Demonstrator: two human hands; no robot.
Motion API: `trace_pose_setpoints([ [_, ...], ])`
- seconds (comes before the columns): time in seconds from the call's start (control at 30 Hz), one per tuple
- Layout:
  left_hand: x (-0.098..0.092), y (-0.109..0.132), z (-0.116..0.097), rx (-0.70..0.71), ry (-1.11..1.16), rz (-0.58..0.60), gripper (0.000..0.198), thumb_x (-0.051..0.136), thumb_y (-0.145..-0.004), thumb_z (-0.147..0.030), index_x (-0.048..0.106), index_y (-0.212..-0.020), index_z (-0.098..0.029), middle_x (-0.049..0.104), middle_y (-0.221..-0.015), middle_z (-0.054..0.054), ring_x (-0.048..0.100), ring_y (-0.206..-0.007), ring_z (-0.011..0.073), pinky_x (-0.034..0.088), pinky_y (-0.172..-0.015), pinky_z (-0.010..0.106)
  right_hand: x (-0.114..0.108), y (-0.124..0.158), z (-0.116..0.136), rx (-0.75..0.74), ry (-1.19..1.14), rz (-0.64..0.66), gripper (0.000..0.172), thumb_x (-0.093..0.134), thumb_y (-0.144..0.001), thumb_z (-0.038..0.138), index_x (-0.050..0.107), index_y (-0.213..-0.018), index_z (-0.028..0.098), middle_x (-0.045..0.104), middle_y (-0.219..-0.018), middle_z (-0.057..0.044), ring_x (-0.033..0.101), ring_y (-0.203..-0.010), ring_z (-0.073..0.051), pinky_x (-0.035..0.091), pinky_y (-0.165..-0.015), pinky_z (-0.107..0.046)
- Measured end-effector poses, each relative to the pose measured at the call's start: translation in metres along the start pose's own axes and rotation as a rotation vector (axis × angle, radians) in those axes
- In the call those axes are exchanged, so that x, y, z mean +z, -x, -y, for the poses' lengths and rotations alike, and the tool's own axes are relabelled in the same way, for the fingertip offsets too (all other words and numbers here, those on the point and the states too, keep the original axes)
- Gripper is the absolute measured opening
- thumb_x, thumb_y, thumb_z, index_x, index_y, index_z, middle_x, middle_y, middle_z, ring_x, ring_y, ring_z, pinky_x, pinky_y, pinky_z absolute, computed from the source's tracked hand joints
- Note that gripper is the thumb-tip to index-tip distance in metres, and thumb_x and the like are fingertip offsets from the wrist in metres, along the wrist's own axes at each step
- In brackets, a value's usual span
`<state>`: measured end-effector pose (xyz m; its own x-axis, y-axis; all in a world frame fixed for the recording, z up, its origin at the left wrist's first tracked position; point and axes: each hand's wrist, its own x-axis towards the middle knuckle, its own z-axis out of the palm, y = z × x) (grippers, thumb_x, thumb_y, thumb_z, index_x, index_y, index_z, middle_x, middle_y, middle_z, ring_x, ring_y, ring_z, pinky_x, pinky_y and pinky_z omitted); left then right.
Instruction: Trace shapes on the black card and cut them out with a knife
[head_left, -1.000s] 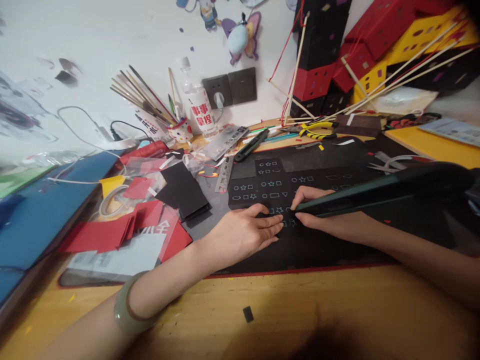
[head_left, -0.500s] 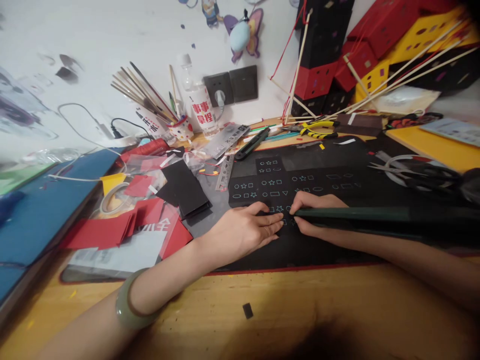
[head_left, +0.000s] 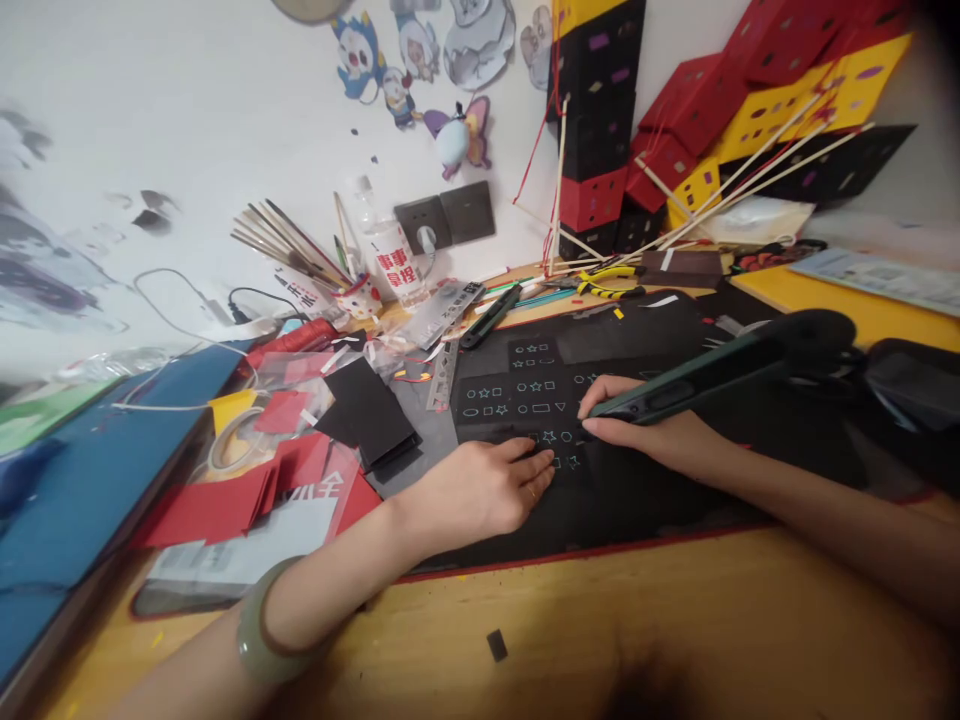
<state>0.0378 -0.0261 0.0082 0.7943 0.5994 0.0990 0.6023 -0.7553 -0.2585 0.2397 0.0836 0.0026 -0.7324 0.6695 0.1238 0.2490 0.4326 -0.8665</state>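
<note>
My left hand (head_left: 499,485) lies flat with its fingers stretched over a black card (head_left: 480,432), pressing on its lower flap. The card is a cross-shaped cutout bearing rows of pale blue outlines: stars, circles, squares, a triangle. In my right hand (head_left: 637,425) is a long dark green utility knife (head_left: 705,375), gripped near its front end and tilted, its rear end raised to the right. My fingers hide most of the knife's tip, which is just right of the drawn shapes. Whether it touches the card I cannot tell. A black cutting mat (head_left: 480,545) lies underneath.
Folded black card pieces (head_left: 371,410), red paper (head_left: 217,500) and a tape roll (head_left: 232,440) lie at left. Behind are a metal ruler (head_left: 442,378), another dark cutter (head_left: 491,317), yellow-black pliers (head_left: 611,280) and a bottle (head_left: 394,255). Red, black and yellow boxes (head_left: 600,120) stand at back right.
The right hand has moved slightly up and right from the lower flap's shapes, and the knife's rear end has swung upward. The left hand stays on the card. The camera view has shifted.
</note>
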Motion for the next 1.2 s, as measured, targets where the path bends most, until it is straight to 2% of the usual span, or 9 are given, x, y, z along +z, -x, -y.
trace_pose_setpoints([
  [0.07,0.002,0.003,0.002,0.045,-0.024,-0.037,0.029,0.038,-0.091,-0.013,0.059,-0.11,-0.005,0.061,-0.115,0.013,0.057,-0.105,0.0219,0.055,-0.078,0.03,-0.004,0.0,0.004,-0.005,0.047,0.026,0.005,0.056,-0.077,0.026,0.057,-0.078,0.022,0.058,-0.075,0.002,0.053,-0.069,-0.014,0.038,-0.063,-0.027],
  [0.2,0.003,0.014,0.016,0.058,0.084,-0.111,0.03,0.035,-0.093,-0.015,0.062,-0.104,-0.01,0.062,-0.114,0.008,0.056,-0.109,0.0183,0.051,-0.086,0.029,-0.016,-0.002,0.018,0.017,0.117,-0.01,0.007,0.056,-0.077,0.03,0.057,-0.081,0.023,0.06,-0.074,0.003,0.053,-0.066,-0.014,0.037,-0.059,-0.027],
  [0.3,0.004,0.023,0.031,-0.023,0.195,-0.132,0.031,0.034,-0.094,-0.019,0.064,-0.104,-0.013,0.063,-0.114,0.005,0.052,-0.113,0.0188,0.048,-0.092,0.032,-0.017,-0.008,0.026,0.012,0.105,0.049,0.008,0.058,-0.076,0.03,0.057,-0.081,0.023,0.06,-0.073,0.003,0.053,-0.064,-0.014,0.036,-0.057,-0.027],
  [0.43,0.011,0.03,0.04,-0.183,0.237,-0.139,0.031,0.036,-0.092,-0.015,0.065,-0.102,-0.017,0.062,-0.115,0.003,0.051,-0.11,0.0207,0.049,-0.085,0.035,-0.001,-0.019,0.023,-0.044,0.069,0.202,0.004,0.056,-0.075,0.025,0.057,-0.078,0.022,0.058,-0.071,0.003,0.052,-0.064,-0.013,0.037,-0.058,-0.026],
  [0.53,0.014,0.031,0.035,-0.241,0.233,-0.123,0.031,0.037,-0.089,-0.011,0.065,-0.103,-0.015,0.062,-0.115,0.004,0.05,-0.107,0.0197,0.049,-0.084,0.032,0.013,-0.027,0.017,-0.056,0.061,0.226,0.002,0.054,-0.076,0.024,0.055,-0.076,0.022,0.056,-0.07,0.004,0.051,-0.064,-0.013,0.037,-0.059,-0.026],
  [0.63,0.013,0.03,0.025,-0.259,0.199,-0.068,0.033,0.037,-0.089,-0.013,0.06,-0.113,-0.014,0.06,-0.117,0.005,0.05,-0.104,0.0189,0.049,-0.083,0.03,0.02,-0.03,0.011,-0.055,0.062,0.215,0.002,0.053,-0.077,0.023,0.054,-0.076,0.022,0.054,-0.069,0.004,0.051,-0.065,-0.013,0.038,-0.06,-0.026],
  [0.77,0.007,0.028,0.016,-0.255,0.108,0.051,0.037,0.037,-0.091,-0.019,0.049,-0.126,-0.024,0.055,-0.125,0.003,0.049,-0.103,0.0196,0.049,-0.077,0.03,0.021,-0.028,0.007,-0.061,0.075,0.199,0.003,0.052,-0.078,0.024,0.054,-0.076,0.022,0.055,-0.069,0.004,0.05,-0.064,-0.013,0.037,-0.058,-0.026],
  [1.0,0.002,0.025,0.015,-0.287,0.054,0.122,0.036,0.034,-0.094,-0.024,0.048,-0.126,-0.03,0.05,-0.129,-0.001,0.046,-0.103,0.0193,0.046,-0.073,0.027,0.023,-0.026,0.005,-0.059,0.102,0.21,0.003,0.053,-0.077,0.024,0.055,-0.077,0.023,0.054,-0.067,0.004,0.05,-0.061,-0.012,0.036,-0.054,-0.025],
  [1.2,0.002,0.026,0.014,-0.289,0.039,0.125,0.037,0.039,-0.092,-0.023,0.045,-0.128,-0.031,0.049,-0.13,-0.001,0.045,-0.103,0.019,0.047,-0.07,0.026,0.024,-0.027,0.003,-0.075,0.128,0.217,0.004,0.052,-0.077,0.025,0.056,-0.077,0.023,0.055,-0.066,0.004,0.05,-0.059,-0.012,0.035,-0.052,-0.025],
])
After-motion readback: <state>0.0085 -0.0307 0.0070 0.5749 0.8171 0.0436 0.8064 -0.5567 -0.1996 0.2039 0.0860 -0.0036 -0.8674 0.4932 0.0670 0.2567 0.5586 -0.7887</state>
